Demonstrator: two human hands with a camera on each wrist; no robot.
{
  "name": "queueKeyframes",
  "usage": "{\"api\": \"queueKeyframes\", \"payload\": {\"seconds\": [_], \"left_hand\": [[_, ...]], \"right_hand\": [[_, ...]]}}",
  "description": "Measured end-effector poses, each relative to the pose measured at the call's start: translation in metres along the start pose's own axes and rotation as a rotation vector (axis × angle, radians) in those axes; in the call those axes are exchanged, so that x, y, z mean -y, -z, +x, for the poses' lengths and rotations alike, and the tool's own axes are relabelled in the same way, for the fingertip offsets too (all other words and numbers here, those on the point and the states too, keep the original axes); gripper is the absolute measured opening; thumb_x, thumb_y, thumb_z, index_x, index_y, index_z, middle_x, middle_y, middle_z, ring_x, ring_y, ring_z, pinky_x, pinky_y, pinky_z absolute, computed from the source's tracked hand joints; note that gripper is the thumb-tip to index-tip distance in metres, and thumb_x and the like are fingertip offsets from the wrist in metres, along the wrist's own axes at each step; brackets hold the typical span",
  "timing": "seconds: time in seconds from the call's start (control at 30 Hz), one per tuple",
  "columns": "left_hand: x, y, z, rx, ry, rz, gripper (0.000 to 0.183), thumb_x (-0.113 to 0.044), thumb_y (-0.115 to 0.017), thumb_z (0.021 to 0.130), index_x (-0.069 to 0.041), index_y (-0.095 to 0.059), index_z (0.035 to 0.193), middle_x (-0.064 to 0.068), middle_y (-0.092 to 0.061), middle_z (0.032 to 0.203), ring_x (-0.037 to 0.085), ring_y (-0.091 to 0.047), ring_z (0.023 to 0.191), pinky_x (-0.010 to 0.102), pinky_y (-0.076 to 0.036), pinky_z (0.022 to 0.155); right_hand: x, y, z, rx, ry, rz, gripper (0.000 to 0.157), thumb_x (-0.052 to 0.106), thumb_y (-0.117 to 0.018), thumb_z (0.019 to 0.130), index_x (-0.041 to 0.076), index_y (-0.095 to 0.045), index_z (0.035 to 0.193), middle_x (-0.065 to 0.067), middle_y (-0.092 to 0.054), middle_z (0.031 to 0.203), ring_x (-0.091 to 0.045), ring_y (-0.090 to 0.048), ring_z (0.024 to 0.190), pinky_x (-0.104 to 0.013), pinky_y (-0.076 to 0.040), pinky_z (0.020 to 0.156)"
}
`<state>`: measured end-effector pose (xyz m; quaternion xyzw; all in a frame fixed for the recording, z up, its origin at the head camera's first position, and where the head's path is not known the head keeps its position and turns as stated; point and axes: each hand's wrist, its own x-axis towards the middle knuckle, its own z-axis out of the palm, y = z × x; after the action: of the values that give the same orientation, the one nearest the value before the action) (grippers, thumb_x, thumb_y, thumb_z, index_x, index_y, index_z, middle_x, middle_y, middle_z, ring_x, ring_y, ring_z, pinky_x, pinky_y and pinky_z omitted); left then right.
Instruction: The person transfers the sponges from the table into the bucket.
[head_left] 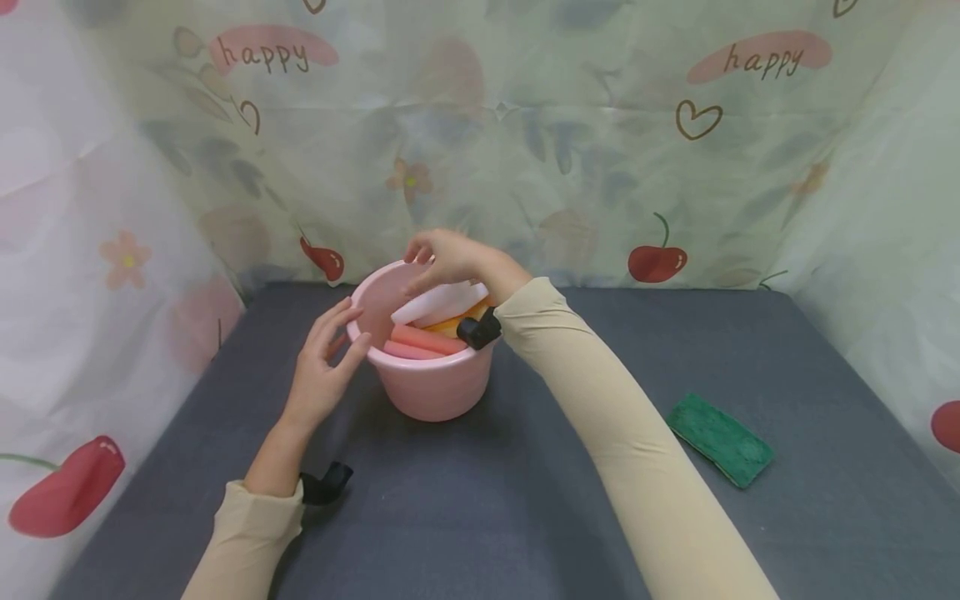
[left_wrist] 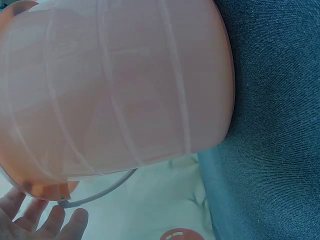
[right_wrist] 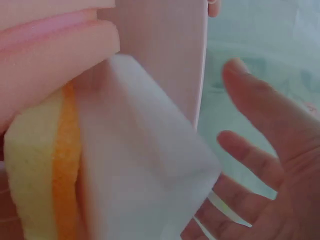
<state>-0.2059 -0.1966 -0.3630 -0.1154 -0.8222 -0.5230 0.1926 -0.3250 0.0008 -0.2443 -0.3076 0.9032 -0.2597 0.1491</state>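
Note:
A pink plastic bucket (head_left: 433,390) stands upright on the dark cloth. Inside it lie a white block (head_left: 442,303), a yellow and orange sponge (right_wrist: 64,165) and pink foam pieces (head_left: 427,339). My left hand (head_left: 321,367) is at the bucket's left rim, fingertips and thumb spread along the edge. In the left wrist view its fingers reach the rim near the grey handle (left_wrist: 107,190). Over the far side of the bucket is my right hand (head_left: 446,257), fingers loosely bent and nothing in them. The right wrist view shows that hand spread beside the white block.
A green scouring sponge (head_left: 722,440) lies flat on the dark cloth (head_left: 847,492) to the right of my right sleeve. Patterned curtains (head_left: 525,167) close off the back and both sides. Each wrist carries a small black camera.

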Motion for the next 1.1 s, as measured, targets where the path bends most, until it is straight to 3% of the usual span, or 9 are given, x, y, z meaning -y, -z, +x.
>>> {"api": "queueKeyframes", "payload": {"seconds": [0.2,0.47,0.7,0.9,1.1], "left_hand": [[-0.001,0.0,0.0,0.002,0.004,0.001,0.043,-0.015,-0.06,0.09,-0.005,-0.051,0.131,0.009,-0.036,0.148,0.026,-0.031,0.138,0.055,-0.032,0.11],[-0.001,0.0,-0.001,-0.005,0.004,-0.007,0.042,-0.014,-0.06,0.09,-0.005,-0.052,0.13,0.009,-0.037,0.148,0.025,-0.031,0.138,0.054,-0.032,0.11],[-0.001,-0.001,0.001,0.0,0.003,-0.002,0.043,-0.015,-0.06,0.09,-0.006,-0.051,0.131,0.008,-0.036,0.148,0.026,-0.032,0.138,0.054,-0.032,0.11],[-0.001,-0.001,0.001,-0.001,0.006,-0.003,0.044,-0.015,-0.06,0.09,-0.005,-0.051,0.131,0.009,-0.036,0.148,0.026,-0.032,0.138,0.054,-0.032,0.11],[-0.001,-0.001,0.0,-0.008,0.003,0.0,0.043,-0.015,-0.06,0.09,-0.005,-0.051,0.131,0.009,-0.036,0.148,0.026,-0.032,0.138,0.054,-0.033,0.11]], "right_hand": [[0.002,-0.002,-0.002,0.033,0.009,0.005,0.051,0.027,-0.073,0.08,0.009,-0.054,0.124,-0.013,-0.053,0.131,-0.025,-0.052,0.12,-0.034,-0.043,0.103],[0.007,0.01,-0.016,0.035,0.101,-0.008,0.048,0.026,-0.067,0.085,0.007,-0.053,0.126,-0.013,-0.054,0.131,-0.025,-0.053,0.119,-0.033,-0.045,0.102],[-0.002,0.027,-0.044,-0.036,0.204,0.036,0.043,0.025,-0.065,0.086,0.007,-0.053,0.123,-0.009,-0.056,0.127,-0.026,-0.053,0.119,-0.036,-0.043,0.105],[-0.025,0.033,-0.078,-0.099,0.193,0.071,0.042,0.021,-0.065,0.086,0.007,-0.052,0.124,-0.011,-0.055,0.128,-0.028,-0.053,0.118,-0.041,-0.044,0.104],[-0.053,0.025,-0.115,-0.167,0.183,0.063,0.042,0.019,-0.066,0.086,0.006,-0.053,0.124,-0.013,-0.056,0.127,-0.029,-0.054,0.118,-0.047,-0.044,0.103]]}}
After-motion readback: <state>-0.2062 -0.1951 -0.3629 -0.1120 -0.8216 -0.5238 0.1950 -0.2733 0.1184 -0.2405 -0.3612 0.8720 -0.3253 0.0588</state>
